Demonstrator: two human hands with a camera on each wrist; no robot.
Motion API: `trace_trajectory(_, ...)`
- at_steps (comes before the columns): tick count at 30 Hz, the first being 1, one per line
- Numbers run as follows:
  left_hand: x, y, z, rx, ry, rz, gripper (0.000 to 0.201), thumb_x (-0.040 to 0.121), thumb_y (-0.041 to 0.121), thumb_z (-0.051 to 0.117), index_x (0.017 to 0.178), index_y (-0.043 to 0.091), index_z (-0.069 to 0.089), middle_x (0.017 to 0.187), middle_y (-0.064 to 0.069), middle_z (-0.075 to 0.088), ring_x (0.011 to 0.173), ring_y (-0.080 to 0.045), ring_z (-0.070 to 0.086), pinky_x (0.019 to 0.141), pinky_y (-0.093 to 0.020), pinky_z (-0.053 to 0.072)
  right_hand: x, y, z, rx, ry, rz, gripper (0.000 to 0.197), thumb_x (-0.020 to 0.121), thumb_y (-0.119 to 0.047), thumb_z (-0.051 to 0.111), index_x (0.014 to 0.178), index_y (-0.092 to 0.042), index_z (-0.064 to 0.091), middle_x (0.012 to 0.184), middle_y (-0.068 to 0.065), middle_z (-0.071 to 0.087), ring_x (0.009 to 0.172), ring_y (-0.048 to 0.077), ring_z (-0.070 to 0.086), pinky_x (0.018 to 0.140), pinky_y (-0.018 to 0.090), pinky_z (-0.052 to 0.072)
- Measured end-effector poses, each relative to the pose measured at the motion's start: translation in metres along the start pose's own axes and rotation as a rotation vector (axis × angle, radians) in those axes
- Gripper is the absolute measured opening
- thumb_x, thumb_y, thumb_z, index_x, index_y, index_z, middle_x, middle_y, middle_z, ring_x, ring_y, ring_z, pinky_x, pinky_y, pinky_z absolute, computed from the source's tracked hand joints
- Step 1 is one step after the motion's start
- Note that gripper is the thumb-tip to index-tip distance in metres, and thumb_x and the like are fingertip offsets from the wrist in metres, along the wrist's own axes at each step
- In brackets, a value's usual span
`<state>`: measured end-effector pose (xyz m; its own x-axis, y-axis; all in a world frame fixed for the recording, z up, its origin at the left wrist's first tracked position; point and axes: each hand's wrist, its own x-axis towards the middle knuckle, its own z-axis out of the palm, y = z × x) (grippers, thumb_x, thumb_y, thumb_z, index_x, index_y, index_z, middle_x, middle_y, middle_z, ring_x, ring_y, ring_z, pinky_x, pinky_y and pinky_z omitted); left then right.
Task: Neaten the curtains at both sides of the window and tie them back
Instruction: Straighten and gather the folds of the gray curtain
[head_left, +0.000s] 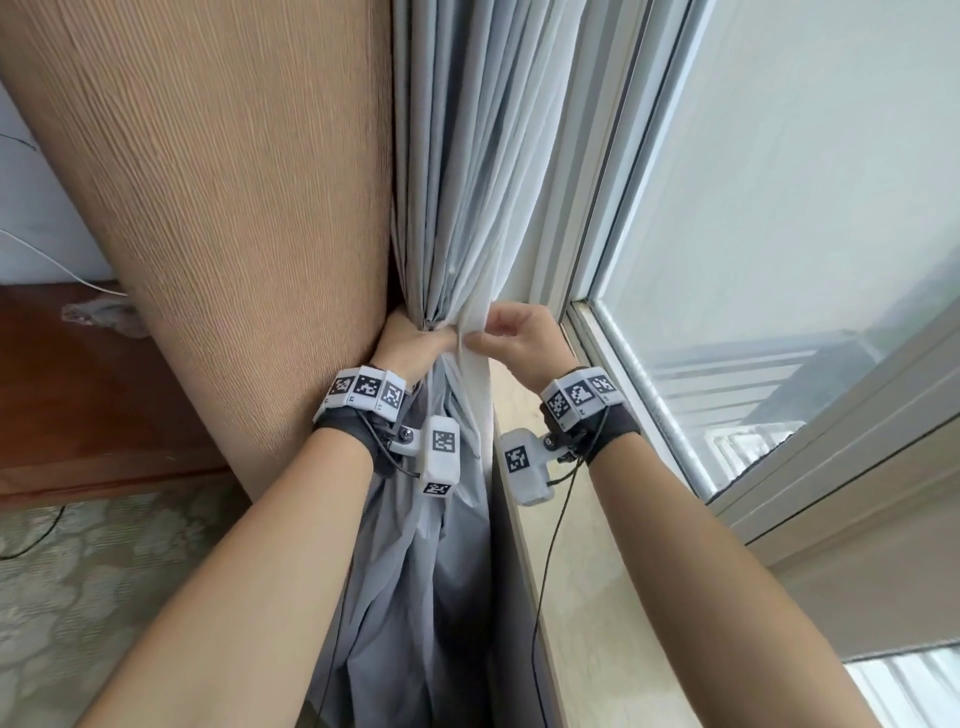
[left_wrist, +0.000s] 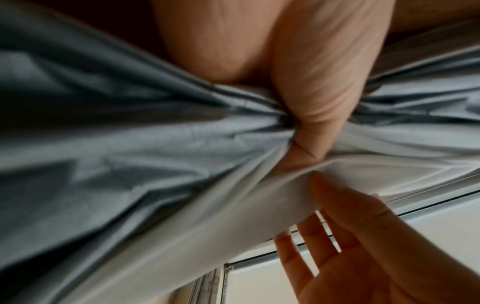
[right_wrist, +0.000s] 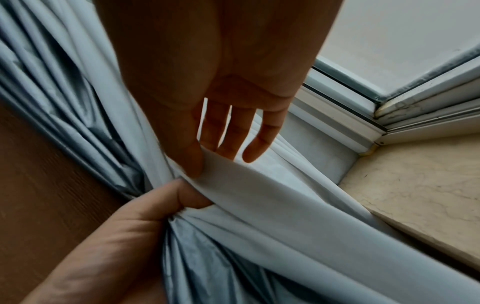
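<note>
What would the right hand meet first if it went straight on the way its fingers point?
Probably the pale curtain: the right hand already pinches its edge, and the free fingers point into the folds behind. Beyond those stands the window frame, though depth is unclear.

Daylight enters through the window (head_left: 779, 182), hazy and overexposed, no hard glare. Head view bright, sharp at centre, straight lines bowed toward the edges. Both wrist views dimmer, grainy. Left wrist view motion-blurred; curtain (left_wrist: 130, 154) folds smeared, dark at upper left. Right hand (right_wrist: 221, 82) backlit, shadowed palm.
</note>
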<state>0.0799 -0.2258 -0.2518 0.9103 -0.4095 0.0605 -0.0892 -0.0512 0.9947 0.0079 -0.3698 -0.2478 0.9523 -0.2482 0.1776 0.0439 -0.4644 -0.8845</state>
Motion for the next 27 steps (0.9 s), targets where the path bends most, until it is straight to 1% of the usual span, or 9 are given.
trace_trajectory(4,-0.005,0.0,0.0,0.015,-0.201,-0.063,0.057,0.064,0.023,0.085,0.117,0.013,0.068,0.111,-0.002,0.074,0.109,-0.015,0.068,0.102,-0.041,0.05,0.0,-0.014,0.002,0.044,-0.067,0.04,0.022,0.086,-0.026,0.062,0.069,-0.018,0.073,0.064,-0.009,0.063,0.066,0.008,0.056,0.073,0.033,0.048)
trace_trajectory(7,-0.003,0.006,0.0,0.022,-0.098,-0.072,0.051,0.068,0.026,0.09,0.11,0.006,0.07,0.107,-0.007,0.074,0.106,-0.015,0.069,0.1,-0.037,0.052,0.001,-0.017,0.006,0.063,-0.132,0.107,0.033,0.092,-0.042,0.058,0.077,-0.02,0.078,0.088,0.018,0.073,0.078,0.022,0.063,0.087,0.049,0.051)
trace_trajectory(9,-0.002,0.01,0.001,0.022,-0.011,-0.051,0.038,0.072,0.014,0.086,0.105,0.005,0.07,0.102,-0.007,0.074,0.1,-0.015,0.07,0.093,-0.033,0.055,0.003,-0.016,0.005,0.087,-0.148,0.131,0.039,0.094,-0.05,0.058,0.085,-0.02,0.081,0.106,0.021,0.074,0.103,0.027,0.069,0.104,0.045,0.048)
trace_trajectory(13,0.0,0.007,-0.007,0.054,0.017,-0.145,0.044,0.058,0.024,0.081,0.098,0.007,0.074,0.096,-0.007,0.076,0.092,-0.022,0.073,0.089,-0.042,0.058,0.013,-0.004,-0.003,0.326,0.212,0.171,0.031,0.099,-0.025,0.056,0.081,-0.013,0.078,0.09,0.005,0.079,0.093,0.016,0.073,0.093,0.035,0.055)
trace_trajectory(15,0.001,0.004,-0.013,0.006,0.054,-0.196,0.041,0.051,0.021,0.074,0.089,0.007,0.073,0.087,-0.006,0.074,0.081,-0.025,0.071,0.083,-0.042,0.058,0.018,0.011,-0.01,0.306,0.246,0.251,0.019,0.096,-0.017,0.056,0.101,-0.015,0.075,0.107,0.0,0.074,0.102,0.013,0.066,0.096,0.038,0.051)
trace_trajectory(17,-0.001,0.003,-0.019,-0.026,0.066,-0.224,0.043,0.05,0.015,0.069,0.091,0.002,0.073,0.084,-0.007,0.072,0.077,-0.024,0.068,0.076,-0.035,0.056,0.021,0.02,-0.01,0.383,0.041,0.306,0.042,0.094,-0.013,0.06,0.136,-0.018,0.058,0.136,-0.005,0.058,0.124,0.011,0.053,0.108,0.038,0.042)
trace_trajectory(19,-0.003,0.003,-0.025,-0.019,-0.007,-0.244,0.055,0.047,0.017,0.069,0.098,-0.003,0.073,0.092,-0.01,0.073,0.082,-0.024,0.067,0.08,-0.034,0.053,0.027,0.021,-0.002,0.54,-0.122,0.347,0.056,0.091,-0.014,0.063,0.145,-0.016,0.048,0.145,-0.006,0.049,0.133,0.013,0.046,0.112,0.039,0.037)
trace_trajectory(23,-0.009,0.003,-0.03,0.007,-0.098,-0.267,0.065,0.041,0.029,0.071,0.1,0.0,0.074,0.108,-0.009,0.074,0.097,-0.024,0.066,0.078,-0.028,0.044,0.028,0.016,0.018,0.628,-0.154,0.31,0.022,0.094,-0.01,0.062,0.114,-0.002,0.066,0.105,0.009,0.067,0.093,0.017,0.063,0.089,0.029,0.05)
trace_trajectory(27,-0.014,0.004,-0.03,-0.059,-0.035,-0.282,0.033,0.054,0.014,0.073,0.085,0.004,0.075,0.089,-0.006,0.076,0.085,-0.024,0.071,0.071,-0.025,0.052,0.021,0.019,0.013,0.728,0.069,0.278,0.011,0.093,-0.003,0.065,0.085,-0.01,0.065,0.078,0.0,0.068,0.073,0.012,0.063,0.082,0.028,0.054)
